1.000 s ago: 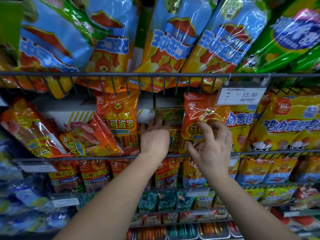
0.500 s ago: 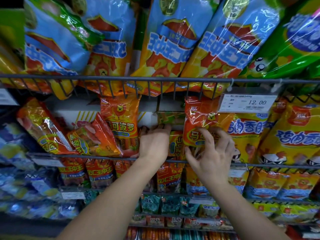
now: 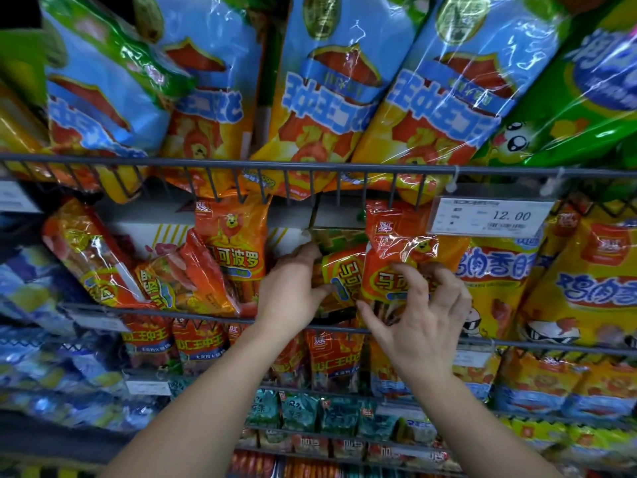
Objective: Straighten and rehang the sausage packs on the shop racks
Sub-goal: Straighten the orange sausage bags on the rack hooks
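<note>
Since earlier, the left hand (image 3: 293,288) has drawn the tilted sausage pack (image 3: 339,274) forward, pinching its edge; the right hand (image 3: 424,315) curls on the hanging orange pack (image 3: 396,243). Level both before rehanging beneath the rack (image 3: 241,163).

One wide-angle cam on wearer's head, v. close to shop racks (image 3: 499,170), facing fwd at mid shelf level. Wire rail (image 3: 206,161) spans frame across upper third; both forearms enter from btm edge, left hand (image 3: 289,288) & right hand (image 3: 424,322) on sausage packs (image 3: 396,243) at centre.
</note>
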Available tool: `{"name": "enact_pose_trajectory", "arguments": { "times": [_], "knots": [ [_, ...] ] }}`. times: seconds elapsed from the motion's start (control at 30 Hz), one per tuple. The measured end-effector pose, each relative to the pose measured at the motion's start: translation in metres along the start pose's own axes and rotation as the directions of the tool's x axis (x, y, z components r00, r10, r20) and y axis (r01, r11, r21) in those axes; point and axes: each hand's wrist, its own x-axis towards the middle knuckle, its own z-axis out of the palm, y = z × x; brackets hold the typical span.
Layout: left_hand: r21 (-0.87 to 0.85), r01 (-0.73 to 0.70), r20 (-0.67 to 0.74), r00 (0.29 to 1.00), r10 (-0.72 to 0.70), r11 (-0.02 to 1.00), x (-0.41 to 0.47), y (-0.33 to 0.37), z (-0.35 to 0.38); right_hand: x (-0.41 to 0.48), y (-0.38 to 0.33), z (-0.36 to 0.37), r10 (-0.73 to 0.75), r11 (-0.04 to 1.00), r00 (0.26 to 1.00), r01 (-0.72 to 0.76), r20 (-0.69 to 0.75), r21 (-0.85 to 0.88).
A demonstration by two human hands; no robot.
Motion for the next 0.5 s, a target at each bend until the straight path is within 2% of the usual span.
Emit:
{"name": "enact_pose_trajectory", "arguments": {
  "times": [0.2,0.37,0.5],
  "knots": [
    [-0.217,0.065,-0.047,0.996,-0.077,0.974,-0.004,-0.009,0.005,0.001,-0.003,-0.003,0.034,0.999,0.999,-0.034,0.018,0.007],
    [-0.271,0.042,-0.092,0.993,-0.069,0.962,-0.008,-0.013,0.006,0.002,-0.005,-0.005,0.054,0.999,0.998,-0.054,0.043,-0.007],
    [-0.501,0.079,-0.109,0.982,-0.153,0.862,-0.012,-0.013,0.011,0.003,-0.006,-0.008,0.065,0.998,0.997,-0.064,0.046,-0.016]
  ]
}}
